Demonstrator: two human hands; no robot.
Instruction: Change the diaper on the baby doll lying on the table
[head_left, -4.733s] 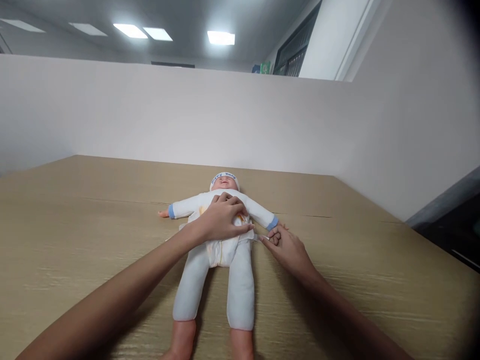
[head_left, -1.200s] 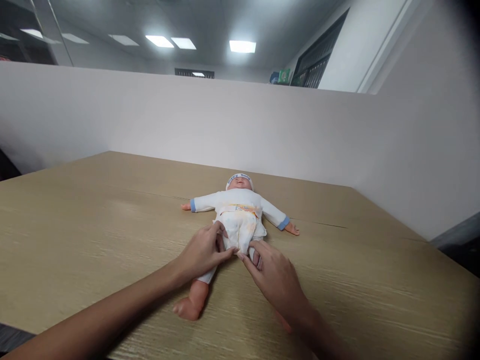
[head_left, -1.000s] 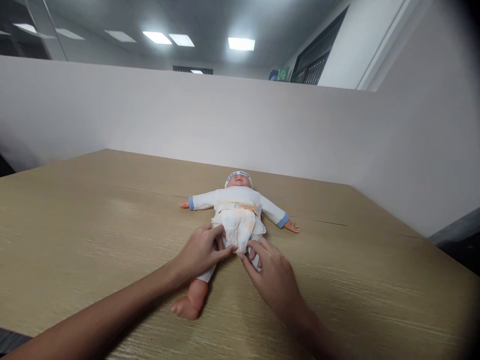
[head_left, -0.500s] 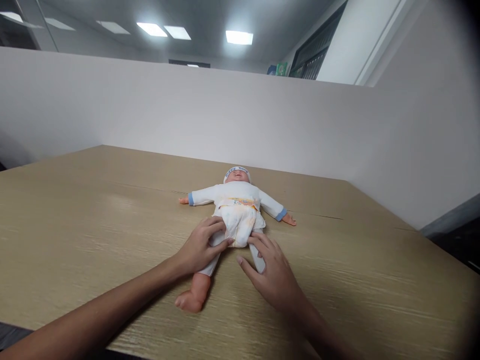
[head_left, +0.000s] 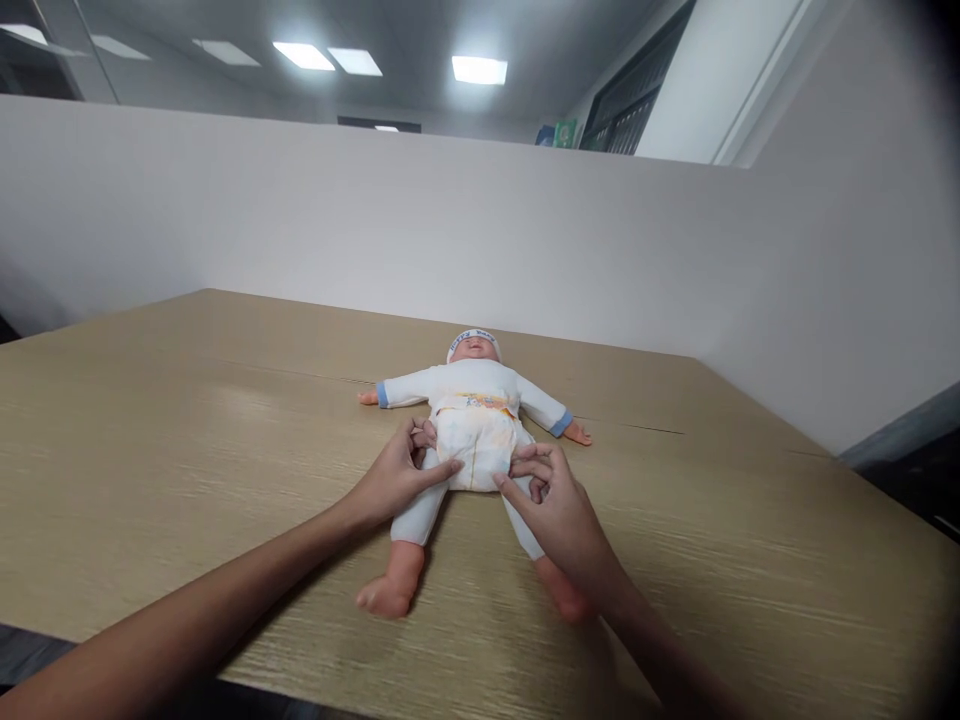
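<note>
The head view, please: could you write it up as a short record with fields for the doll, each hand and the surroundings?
doll: baby doll lies face up on the wooden table, arms spread, head away from the camera
clothing: white suit with blue cuffs, white cap, diaper around the hips
left hand: left hand pinches the diaper's edge at one leg opening
right hand: right hand pinches the edge at the other leg opening
legs: bare feet point toward the camera
surroundings: white partition wall behind the table
</note>
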